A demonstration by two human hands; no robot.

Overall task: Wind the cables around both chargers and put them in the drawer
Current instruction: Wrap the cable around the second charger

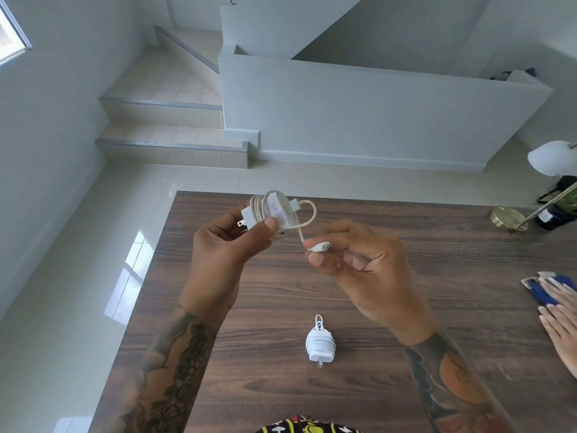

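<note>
My left hand (228, 242) grips a white charger (274, 210) above the dark wooden table (281, 292). Most of its cable is wound around the body, prongs pointing left. A short loose loop of cable (307, 218) runs to my right hand (359, 267), which pinches the white plug end (320, 246) between thumb and fingers. A second white charger (320, 342) lies on the table near me, its cable fully wrapped around it, prongs toward me. No drawer is in view.
Another person's hands (562, 310) rest at the table's right edge on a blue object (543, 289). A brass lamp base (509, 218) and white shade (552, 157) stand at the far right corner. Tiled floor and stairs lie beyond the table.
</note>
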